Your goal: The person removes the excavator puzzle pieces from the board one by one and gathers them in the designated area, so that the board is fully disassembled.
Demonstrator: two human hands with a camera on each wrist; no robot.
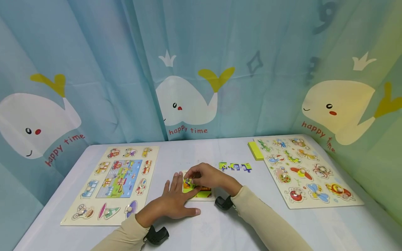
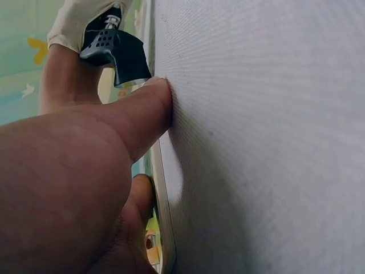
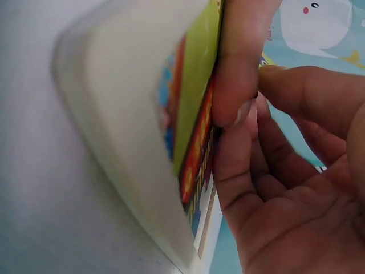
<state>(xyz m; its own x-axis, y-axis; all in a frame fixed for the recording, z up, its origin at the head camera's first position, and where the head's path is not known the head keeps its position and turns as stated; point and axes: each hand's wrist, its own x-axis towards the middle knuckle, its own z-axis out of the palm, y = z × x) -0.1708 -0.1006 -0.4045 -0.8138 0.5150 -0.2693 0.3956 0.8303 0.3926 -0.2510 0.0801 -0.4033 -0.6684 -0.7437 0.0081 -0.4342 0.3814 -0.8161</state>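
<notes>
A small jigsaw puzzle board (image 1: 205,199) with a pale rim and a yellow, green and red picture lies at the middle of the table. My left hand (image 1: 178,202) is spread flat at its left side; the forefinger lies across the picture and the thumb touches the tablecloth, as the left wrist view also shows. Above the board's upper part is my right hand (image 1: 208,177), its thumb and curled forefinger pinching a puzzle piece that is mostly hidden. In the right wrist view, the right fingers (image 3: 234,165) meet close to the picture, beside the left forefinger.
Several loose puzzle pieces (image 1: 235,167) lie in a row right of the board, beyond the right hand. A vehicle peg puzzle (image 1: 103,188) lies at left, an insect peg puzzle (image 1: 309,170) at right. A yellow-green block (image 1: 255,151) touches the latter. A whale-print curtain (image 1: 188,69) hangs behind.
</notes>
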